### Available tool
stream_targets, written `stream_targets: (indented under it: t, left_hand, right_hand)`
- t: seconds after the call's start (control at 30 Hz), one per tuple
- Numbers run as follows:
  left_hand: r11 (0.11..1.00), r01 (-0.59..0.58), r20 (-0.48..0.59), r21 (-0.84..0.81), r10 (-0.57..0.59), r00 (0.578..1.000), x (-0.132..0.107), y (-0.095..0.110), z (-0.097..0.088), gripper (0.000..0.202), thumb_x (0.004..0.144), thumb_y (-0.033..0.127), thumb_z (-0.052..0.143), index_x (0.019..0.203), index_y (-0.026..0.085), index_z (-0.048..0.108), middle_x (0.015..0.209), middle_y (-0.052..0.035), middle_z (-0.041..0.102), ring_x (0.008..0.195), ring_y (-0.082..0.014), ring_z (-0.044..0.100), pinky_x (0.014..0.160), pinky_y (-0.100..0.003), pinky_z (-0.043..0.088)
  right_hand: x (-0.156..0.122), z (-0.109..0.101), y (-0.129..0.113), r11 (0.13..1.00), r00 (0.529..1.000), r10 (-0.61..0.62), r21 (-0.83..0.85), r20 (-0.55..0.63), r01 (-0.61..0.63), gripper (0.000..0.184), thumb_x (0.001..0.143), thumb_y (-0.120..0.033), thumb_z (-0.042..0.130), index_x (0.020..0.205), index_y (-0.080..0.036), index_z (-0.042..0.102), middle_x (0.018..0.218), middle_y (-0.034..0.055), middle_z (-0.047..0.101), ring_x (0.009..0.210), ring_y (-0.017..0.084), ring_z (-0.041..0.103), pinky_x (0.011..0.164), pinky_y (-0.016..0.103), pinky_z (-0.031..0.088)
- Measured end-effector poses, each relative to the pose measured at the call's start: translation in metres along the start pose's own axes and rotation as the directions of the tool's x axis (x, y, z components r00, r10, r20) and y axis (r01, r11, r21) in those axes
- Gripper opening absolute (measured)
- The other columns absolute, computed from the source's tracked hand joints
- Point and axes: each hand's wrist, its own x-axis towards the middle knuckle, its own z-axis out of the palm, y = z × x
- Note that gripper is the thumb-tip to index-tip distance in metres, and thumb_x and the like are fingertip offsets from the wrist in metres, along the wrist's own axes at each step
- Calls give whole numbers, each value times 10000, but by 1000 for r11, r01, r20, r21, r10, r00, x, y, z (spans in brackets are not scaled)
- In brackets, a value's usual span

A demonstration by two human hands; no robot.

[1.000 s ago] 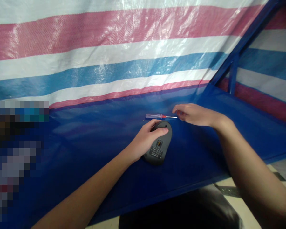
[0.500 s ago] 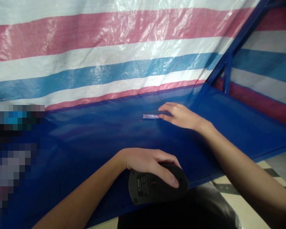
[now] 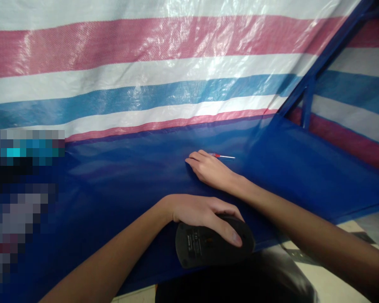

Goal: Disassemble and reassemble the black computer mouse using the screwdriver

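Note:
My left hand is wrapped round a black computer mouse, holding it over the table's near edge. The mouse's underside with its label faces me, and my thumb lies across it. My right hand is low over the blue table surface, its fingers bent down and drawn together at the tips. What is between those fingertips, if anything, is hidden. Just behind this hand lies a screwdriver with its metal shaft pointing right; its clear handle is mostly covered by the fingers.
A blue table stretches before me. Striped red, white and blue sheeting hangs behind it. At the right, a blue metal frame rises from the tabletop. Blurred items stand at the far left.
My right hand has moved left, from the screwdriver's tip end to where a tiny dark piece lay; that piece is now hidden. My left hand still holds the mouse.

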Motion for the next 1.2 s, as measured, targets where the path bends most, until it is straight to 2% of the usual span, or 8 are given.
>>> stream_targets:
  t: [0.27,0.5,0.8,1.03,1.2]
  left_hand:
    - [1000,-13,-1,-5,13,1000,0,0,0,321,713,393,692,969,220,602,921,27,592,861,-132,564,774,-250,428]
    - [999,-1,2,-46,1,1000,0,-3,-1,336,712,400,701,986,225,613,929,22,604,857,-138,575,783,-258,442]
    - [999,-11,-8,-48,11,1000,0,-2,0,320,711,399,703,965,227,615,916,23,600,843,-137,576,774,-252,438]
    - [999,-32,7,-34,33,999,1,-3,0,310,729,398,685,970,222,598,916,24,592,844,-128,568,768,-243,436]
    - [999,-25,4,-41,26,1000,1,-3,0,314,729,395,687,977,222,599,923,21,596,851,-131,575,775,-244,441]
  right_hand:
    - [-8,-9,0,997,999,-10,80,37,7,262,826,21,432,934,-67,654,932,129,616,902,217,551,839,336,443]
    - [-8,-6,9,966,997,70,253,-34,-59,257,818,21,456,863,-110,672,872,100,639,834,192,571,777,317,449]
    - [-9,-6,8,965,994,94,251,-64,-75,241,870,-49,433,940,-116,654,892,101,638,838,200,576,775,314,447]
    - [-8,-9,7,967,989,146,215,-23,-138,227,893,-91,443,866,-109,668,885,107,641,829,204,580,765,313,451]
    - [-8,-8,6,976,991,129,181,-19,-124,223,906,-99,434,834,-116,645,879,103,636,832,203,571,775,317,442]
